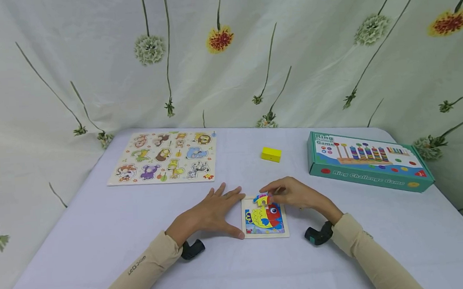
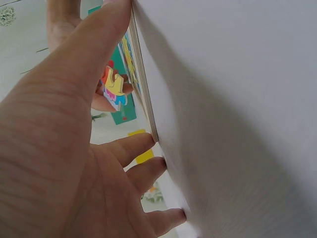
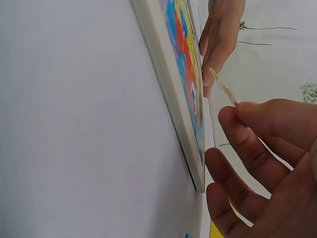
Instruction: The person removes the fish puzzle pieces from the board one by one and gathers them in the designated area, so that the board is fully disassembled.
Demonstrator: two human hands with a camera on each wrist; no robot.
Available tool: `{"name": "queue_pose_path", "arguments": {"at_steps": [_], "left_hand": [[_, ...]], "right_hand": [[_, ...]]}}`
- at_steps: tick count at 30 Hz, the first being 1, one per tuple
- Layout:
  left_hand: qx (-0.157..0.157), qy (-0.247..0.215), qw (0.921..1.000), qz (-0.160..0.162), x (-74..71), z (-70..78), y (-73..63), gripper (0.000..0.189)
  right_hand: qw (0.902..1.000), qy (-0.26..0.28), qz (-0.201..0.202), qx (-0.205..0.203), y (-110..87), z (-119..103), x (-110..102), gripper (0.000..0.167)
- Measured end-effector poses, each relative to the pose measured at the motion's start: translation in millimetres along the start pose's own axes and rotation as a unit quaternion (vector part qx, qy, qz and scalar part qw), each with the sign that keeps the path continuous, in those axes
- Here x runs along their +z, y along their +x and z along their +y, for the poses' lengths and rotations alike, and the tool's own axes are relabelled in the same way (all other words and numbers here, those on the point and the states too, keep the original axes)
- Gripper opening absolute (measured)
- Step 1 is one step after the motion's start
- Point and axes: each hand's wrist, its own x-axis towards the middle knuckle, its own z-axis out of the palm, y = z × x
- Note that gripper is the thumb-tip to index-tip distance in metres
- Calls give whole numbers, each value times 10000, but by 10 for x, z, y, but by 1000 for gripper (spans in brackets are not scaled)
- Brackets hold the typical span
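A small wooden-framed jigsaw puzzle (image 1: 266, 236) with a yellow, red and blue fish lies flat on the table. My right hand (image 1: 295, 193) pinches a puzzle piece (image 1: 262, 199) between thumb and fingers, above the top part of the frame. In the left wrist view the piece (image 2: 115, 83) shows yellow, red, pink and blue; the right wrist view has it (image 3: 225, 89) edge-on, tilted over the board. Spread wide, my left hand (image 1: 212, 212) rests at the board's left side, thumb near the lower corner and a fingertip near the upper one.
An animal peg-style board (image 1: 164, 158) lies at the back left. Behind the puzzle sits a yellow block (image 1: 271, 154). A green Ring Challenge Game box (image 1: 367, 159) stands at the back right. Black wrist devices (image 1: 318, 234) show beneath both wrists, and a flowered cloth hangs behind the table.
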Motion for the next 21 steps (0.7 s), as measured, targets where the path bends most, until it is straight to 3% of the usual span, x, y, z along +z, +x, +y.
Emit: {"name": "queue_pose_path", "arguments": {"at_steps": [9, 21], "left_hand": [[-22, -67, 10000, 9, 3, 32, -1, 102], [230, -104, 9996, -96, 22, 69, 19, 99]], "right_hand": [[9993, -75, 224, 273, -122, 10, -101, 32], [9975, 52, 541, 456, -367, 201, -289, 35]]}}
